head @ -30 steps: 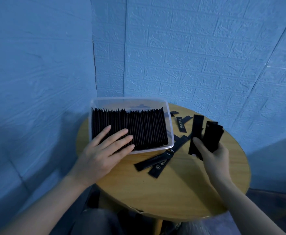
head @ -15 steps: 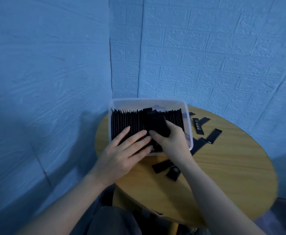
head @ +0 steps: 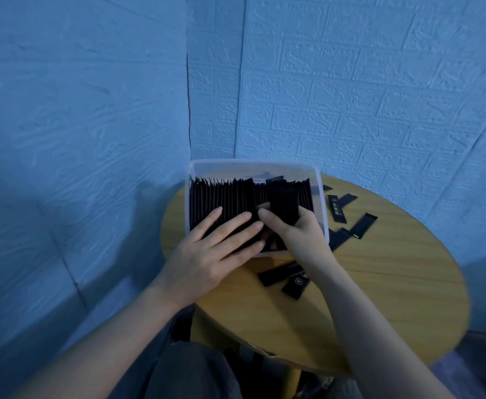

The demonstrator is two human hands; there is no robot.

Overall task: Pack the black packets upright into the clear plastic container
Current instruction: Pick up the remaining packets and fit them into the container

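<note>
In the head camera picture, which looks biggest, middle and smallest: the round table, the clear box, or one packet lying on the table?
1. Round wooden table
2. Clear plastic container
3. Loose black packet, far smaller than either.

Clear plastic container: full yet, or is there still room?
Nearly full. The clear plastic container holds upright black packets almost wall to wall; a gap remains where the right hand inserts more.
</note>
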